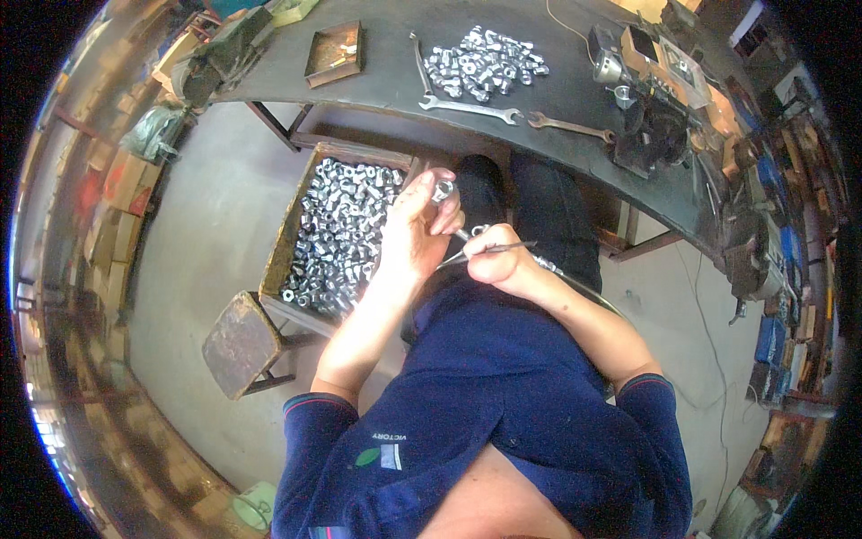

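My left hand [418, 216] is closed round a shiny metal hex fitting [443, 190], its round opening facing up. Close by, my right hand [499, 259] grips a slim hand tool [462, 234] with a dark lever-like strip across the fingers. A metal coupling [548, 265] and a hose trail from the tool's rear, past my right forearm. The tool's front end points toward the left hand; whether it touches the fitting I cannot tell. Beside my left hand stands a wooden crate [285, 235] filled with similar metal fittings [346, 225].
On the dark bench [386, 99] ahead lie a heap of fittings [485, 63], a shallow metal tray [335, 54], a silver wrench [469, 110] and a brownish wrench [572, 128]. A vise-like machine [642, 135] occupies its right end. A worn stool [241, 346] stands left.
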Demonstrator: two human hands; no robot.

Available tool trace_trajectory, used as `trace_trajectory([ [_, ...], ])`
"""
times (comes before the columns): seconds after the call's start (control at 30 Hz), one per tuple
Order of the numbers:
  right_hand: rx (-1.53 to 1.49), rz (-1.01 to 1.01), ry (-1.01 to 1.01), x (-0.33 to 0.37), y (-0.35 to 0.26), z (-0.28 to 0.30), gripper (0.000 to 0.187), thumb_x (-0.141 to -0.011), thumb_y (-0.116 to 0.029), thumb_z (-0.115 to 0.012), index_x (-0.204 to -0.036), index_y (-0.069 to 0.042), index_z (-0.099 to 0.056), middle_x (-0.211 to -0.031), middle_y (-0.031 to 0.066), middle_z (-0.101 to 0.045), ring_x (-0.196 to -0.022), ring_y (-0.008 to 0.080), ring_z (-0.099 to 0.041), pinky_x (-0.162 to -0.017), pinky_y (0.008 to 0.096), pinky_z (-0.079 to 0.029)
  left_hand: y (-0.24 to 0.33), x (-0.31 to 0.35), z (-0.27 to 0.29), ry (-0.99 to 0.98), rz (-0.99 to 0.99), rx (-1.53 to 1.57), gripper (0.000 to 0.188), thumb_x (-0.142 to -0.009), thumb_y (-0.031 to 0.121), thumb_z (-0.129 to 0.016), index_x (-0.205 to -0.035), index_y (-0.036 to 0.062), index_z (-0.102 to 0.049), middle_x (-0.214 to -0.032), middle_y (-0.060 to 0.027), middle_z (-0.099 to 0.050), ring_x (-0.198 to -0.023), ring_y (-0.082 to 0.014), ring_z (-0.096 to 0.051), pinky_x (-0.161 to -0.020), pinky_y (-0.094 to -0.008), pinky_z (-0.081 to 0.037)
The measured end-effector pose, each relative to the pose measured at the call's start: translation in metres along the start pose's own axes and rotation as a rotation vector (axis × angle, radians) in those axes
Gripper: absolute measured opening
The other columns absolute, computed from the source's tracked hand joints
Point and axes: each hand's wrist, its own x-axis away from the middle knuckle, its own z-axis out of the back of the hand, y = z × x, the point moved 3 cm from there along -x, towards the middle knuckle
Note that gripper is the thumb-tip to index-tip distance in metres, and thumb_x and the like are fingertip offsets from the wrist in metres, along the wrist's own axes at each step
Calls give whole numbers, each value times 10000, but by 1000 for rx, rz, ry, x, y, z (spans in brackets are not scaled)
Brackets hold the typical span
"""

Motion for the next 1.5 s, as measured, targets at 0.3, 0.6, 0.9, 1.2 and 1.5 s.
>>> trace_trajectory([
  [0.3,-195,1,-160,6,-5,17,213,-636,-128,-547,-487,-42,-421,-467,14,-384,-428,94,-355,-432,284,-265,25,5,-11,99,20,240,267,-914,299,-531,-948,40,-586,-623,-8,-412,-458,-84,-285,-474,-230,-261],
  [0.6,185,363,221,31,-80,45,196,-634,-151,-617,-560,-80,-450,-544,69,-396,-443,230,-427,-430,344,-311,45,21,-2,379,-211,-1392,184,-760,48,-684,-932,17,-628,-790,10,-597,-681,-33,-499,-593,-181,-412],
  [0.9,157,482,174,31,-83,29,259,-677,-218,-617,-544,-67,-455,-530,74,-381,-423,232,-406,-408,350,-291,41,18,25,164,-585,-1941,269,-578,65,-725,-830,43,-634,-746,-94,-587,-648,-282,-610,-574,-341,-497],
  [1.2,116,116,60,18,-59,9,218,-635,-116,-629,-539,-73,-438,-533,103,-439,-442,270,-475,-408,364,-352,26,21,15,-28,-553,-2104,323,-549,101,-746,-853,118,-637,-726,-52,-535,-611,-255,-587,-558,-344,-475],
  [1.5,437,447,314,37,-73,39,248,-594,-115,-642,-551,-86,-399,-546,96,-413,-476,285,-462,-428,392,-367,24,-69,25,-13,-484,-2042,229,-684,170,-695,-886,62,-684,-720,-168,-658,-676,-282,-666,-643,-363,-531],
])
